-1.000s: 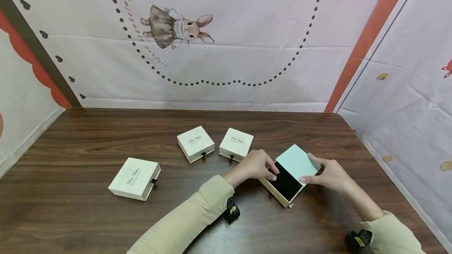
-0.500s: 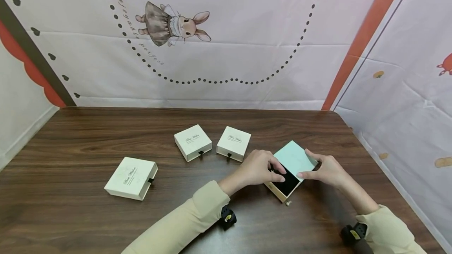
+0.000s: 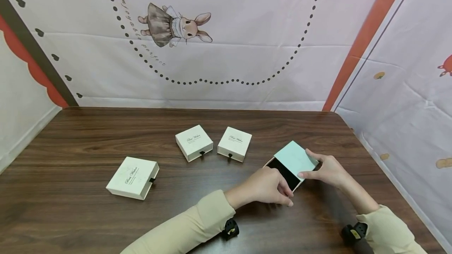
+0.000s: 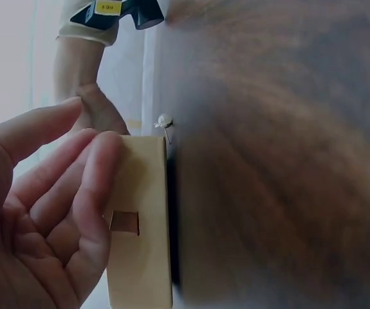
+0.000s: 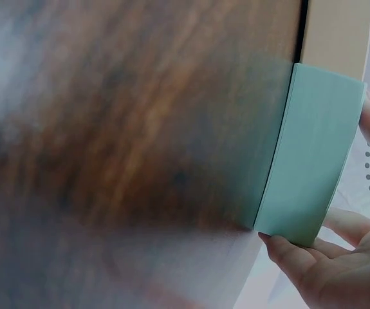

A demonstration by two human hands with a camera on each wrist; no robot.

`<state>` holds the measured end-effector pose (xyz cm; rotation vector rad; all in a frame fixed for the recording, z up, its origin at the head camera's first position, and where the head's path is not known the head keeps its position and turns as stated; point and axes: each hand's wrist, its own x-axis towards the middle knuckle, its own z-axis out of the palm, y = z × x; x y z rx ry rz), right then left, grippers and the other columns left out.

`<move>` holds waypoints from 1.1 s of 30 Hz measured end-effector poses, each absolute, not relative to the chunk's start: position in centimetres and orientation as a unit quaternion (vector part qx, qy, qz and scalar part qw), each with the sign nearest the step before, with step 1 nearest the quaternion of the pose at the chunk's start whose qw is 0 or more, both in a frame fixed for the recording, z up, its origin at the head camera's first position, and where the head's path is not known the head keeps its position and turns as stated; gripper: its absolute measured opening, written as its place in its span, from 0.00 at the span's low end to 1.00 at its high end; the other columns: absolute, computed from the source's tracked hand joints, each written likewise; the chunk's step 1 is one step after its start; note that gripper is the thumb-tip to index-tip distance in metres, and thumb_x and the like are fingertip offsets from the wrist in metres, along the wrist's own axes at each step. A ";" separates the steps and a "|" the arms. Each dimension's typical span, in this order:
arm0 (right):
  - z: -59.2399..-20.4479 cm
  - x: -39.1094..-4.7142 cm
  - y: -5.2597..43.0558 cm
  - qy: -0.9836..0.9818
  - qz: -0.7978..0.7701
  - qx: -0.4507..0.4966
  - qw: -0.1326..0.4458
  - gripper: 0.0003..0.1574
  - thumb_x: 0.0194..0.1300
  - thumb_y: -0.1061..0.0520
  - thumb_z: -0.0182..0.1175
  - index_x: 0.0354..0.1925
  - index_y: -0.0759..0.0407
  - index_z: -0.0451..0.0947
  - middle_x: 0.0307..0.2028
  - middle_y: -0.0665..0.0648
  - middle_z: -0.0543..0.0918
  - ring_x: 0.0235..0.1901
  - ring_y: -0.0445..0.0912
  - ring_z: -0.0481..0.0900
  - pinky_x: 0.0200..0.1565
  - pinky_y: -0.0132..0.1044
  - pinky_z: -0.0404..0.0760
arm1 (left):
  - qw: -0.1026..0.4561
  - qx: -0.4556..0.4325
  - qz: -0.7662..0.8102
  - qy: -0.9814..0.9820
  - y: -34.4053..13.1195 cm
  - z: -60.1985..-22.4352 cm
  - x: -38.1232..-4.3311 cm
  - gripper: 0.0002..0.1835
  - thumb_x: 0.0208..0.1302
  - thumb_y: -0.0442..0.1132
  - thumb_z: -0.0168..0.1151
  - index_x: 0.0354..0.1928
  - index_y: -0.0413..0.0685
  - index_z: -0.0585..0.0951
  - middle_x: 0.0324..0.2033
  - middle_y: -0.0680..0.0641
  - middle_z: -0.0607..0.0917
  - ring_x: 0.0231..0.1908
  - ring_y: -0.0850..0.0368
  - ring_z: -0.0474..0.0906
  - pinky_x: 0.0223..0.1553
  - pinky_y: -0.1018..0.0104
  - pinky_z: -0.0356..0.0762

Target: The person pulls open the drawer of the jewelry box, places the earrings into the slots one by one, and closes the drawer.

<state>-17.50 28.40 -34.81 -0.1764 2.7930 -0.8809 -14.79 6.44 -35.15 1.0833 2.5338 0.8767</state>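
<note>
A mint-green box sleeve (image 3: 296, 156) lies at the right of the table with its black-lined drawer (image 3: 287, 172) partly slid out. My right hand (image 3: 328, 171) grips the sleeve between thumb and fingers at its far right end; in the right wrist view the fingers sit against the sleeve's side (image 5: 310, 154). My left hand (image 3: 270, 186) is at the drawer's near end. In the left wrist view its loosely bent fingers touch the edge of the tan drawer front (image 4: 147, 180), thumb apart. A small pearl-like piece with a thin pin (image 4: 164, 121) lies on the table beside the drawer.
Two white lidded boxes with black tabs, one (image 3: 194, 143) left of the other (image 3: 234, 143), stand at the middle back. Another white box (image 3: 133, 178) lies farther left. A printed cloth (image 3: 247, 19) hangs behind the brown table (image 3: 70, 207).
My left hand has come out of the drawer's interior and moved toward me to its near end, now covering the pearl-like piece in the head view. My right hand stays on the sleeve.
</note>
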 end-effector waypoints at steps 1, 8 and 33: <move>-34.8 -17.5 28.4 0.947 -0.299 -0.059 0.104 0.57 0.47 0.43 0.68 0.65 0.68 0.54 0.14 0.51 0.70 0.20 0.42 0.65 0.28 0.34 0.66 | 0.130 0.376 0.292 0.870 6.5 -35.2 -14.7 0.05 0.50 0.47 0.67 0.29 0.60 0.87 0.17 0.66 0.83 0.15 0.81 0.70 0.26 0.85 0.65; -34.7 -17.3 28.5 0.953 -0.280 -0.069 0.090 0.56 0.46 0.43 0.69 0.64 0.68 0.57 0.30 0.68 0.79 0.33 0.51 0.73 0.33 0.37 0.69 | 0.173 0.399 0.231 0.870 7.3 -35.2 -14.2 0.09 0.55 0.46 0.63 0.39 0.60 0.85 0.17 0.63 0.83 0.15 0.77 0.71 0.26 0.84 0.65; -34.8 -17.2 28.4 0.950 -0.290 -0.067 0.093 0.56 0.47 0.44 0.68 0.65 0.67 0.55 0.23 0.61 0.79 0.26 0.44 0.72 0.33 0.33 0.68 | 0.042 0.323 0.001 0.945 10.8 -35.1 -12.3 0.05 0.52 0.42 0.64 0.23 0.64 0.80 0.21 0.59 0.80 0.19 0.63 0.73 0.13 0.67 0.69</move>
